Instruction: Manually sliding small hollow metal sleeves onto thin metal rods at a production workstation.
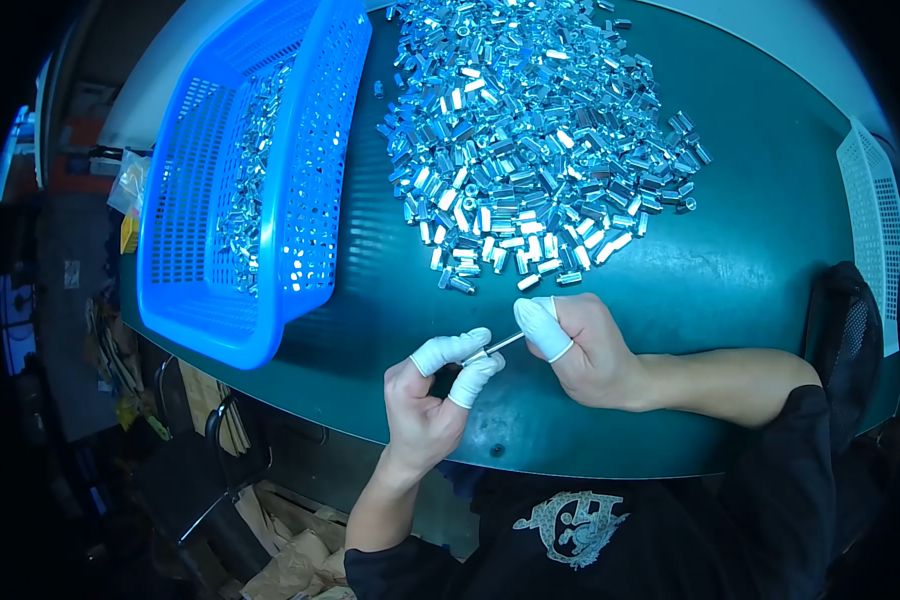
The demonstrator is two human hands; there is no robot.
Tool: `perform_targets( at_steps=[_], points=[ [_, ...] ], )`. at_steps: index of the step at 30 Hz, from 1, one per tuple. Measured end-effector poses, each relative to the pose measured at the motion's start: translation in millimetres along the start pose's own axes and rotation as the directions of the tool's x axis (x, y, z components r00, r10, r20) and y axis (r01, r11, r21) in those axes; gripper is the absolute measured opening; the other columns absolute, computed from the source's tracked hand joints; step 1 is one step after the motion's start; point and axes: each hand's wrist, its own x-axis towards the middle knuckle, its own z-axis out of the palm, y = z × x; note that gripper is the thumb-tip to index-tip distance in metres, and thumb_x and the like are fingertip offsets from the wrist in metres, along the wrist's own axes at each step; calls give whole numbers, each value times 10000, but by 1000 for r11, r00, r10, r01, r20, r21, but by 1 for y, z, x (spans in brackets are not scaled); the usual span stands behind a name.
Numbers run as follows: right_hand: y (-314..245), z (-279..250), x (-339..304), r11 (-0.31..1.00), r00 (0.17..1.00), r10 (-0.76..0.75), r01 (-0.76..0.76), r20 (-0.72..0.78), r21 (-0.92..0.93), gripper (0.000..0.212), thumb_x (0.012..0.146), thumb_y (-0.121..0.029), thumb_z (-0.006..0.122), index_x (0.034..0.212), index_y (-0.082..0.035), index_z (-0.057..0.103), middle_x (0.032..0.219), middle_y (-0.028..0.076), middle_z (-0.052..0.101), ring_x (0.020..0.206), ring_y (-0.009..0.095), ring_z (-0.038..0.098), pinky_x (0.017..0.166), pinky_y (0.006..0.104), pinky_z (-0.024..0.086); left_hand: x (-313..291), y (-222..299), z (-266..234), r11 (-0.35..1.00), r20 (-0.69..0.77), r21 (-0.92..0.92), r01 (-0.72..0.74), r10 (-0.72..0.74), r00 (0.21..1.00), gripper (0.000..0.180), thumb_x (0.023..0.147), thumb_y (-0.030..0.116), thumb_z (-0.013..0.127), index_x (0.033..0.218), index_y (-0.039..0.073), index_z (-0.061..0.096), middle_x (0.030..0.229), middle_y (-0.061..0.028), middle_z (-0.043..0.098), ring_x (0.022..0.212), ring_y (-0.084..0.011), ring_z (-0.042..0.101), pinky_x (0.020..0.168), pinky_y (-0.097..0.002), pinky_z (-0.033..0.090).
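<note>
1. Left hand (432, 400) and right hand (580, 350), white cots on the fingertips, pinch a thin metal pin (500, 345) between them, just above the table's near edge.
2. Dark green table (750, 250); dim floor clutter on the left.
3. Nut pile (540, 130) lies beyond the hands, blue basket (260, 180) to the left holds more, and a white basket (875, 200) sits at the right rim.

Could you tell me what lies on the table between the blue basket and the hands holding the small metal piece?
In the head view, only bare dark green table lies between the blue basket and the left hand; the right hand sits farther right.
</note>
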Motion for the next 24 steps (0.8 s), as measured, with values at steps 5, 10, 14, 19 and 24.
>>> perform_targets(
  at_steps=[5, 10, 14, 19, 24],
  points=[
    [-1, 5, 2, 999, 999, -31, 31, -7, -7, 408, 1005, -198, 407, 640, -22, 455, 562, 28, 423, 500, 130, 356, 461, 315, 301, 10, 0, 6, 989, 10, 45, -140, 140, 990, 218, 787, -72, 686, 994, -45, 622, 888, -124, 655, 780, -171, 649, 689, -260, 521],
    [-3, 2, 4, 997, 999, 38, -40, 29, 70, 376, 998, -191, 427, 670, -15, 486, 555, 28, 440, 494, 116, 368, 461, 303, 312, 19, 6, 13, 947, -17, 165, -277, 284, 959, 208, 741, -55, 729, 920, -19, 629, 839, -121, 655, 739, -191, 621, 651, -273, 493],
    [-3, -2, 3, 975, 993, 106, -114, 50, 191, 410, 1006, -224, 415, 648, -32, 474, 554, 8, 438, 498, 87, 347, 460, 286, 297, 24, 16, 8, 825, 59, 395, -403, 415, 908, 220, 719, -47, 739, 911, -14, 635, 826, -122, 660, 720, -236, 620, 642, -299, 494],
    [-9, -8, 8, 854, 938, 345, -292, -48, 430, 453, 1012, -285, 394, 610, -78, 418, 553, -29, 391, 512, 57, 307, 466, 268, 272, 12, 28, -15, 674, 41, 605, -424, 506, 862, 233, 716, -24, 743, 932, 1, 661, 834, -106, 660, 698, -258, 610, 589, -313, 493],
    [-1, -3, 3, 965, 993, 117, -113, -4, 235, 459, 1010, -270, 402, 602, -58, 400, 545, -18, 374, 497, 79, 304, 464, 283, 278, 10, 52, -81, 673, -223, 692, -260, 542, 811, 223, 859, 34, 646, 1069, -34, 622, 961, -128, 655, 796, -215, 602, 733, -336, 489]
  ],
)
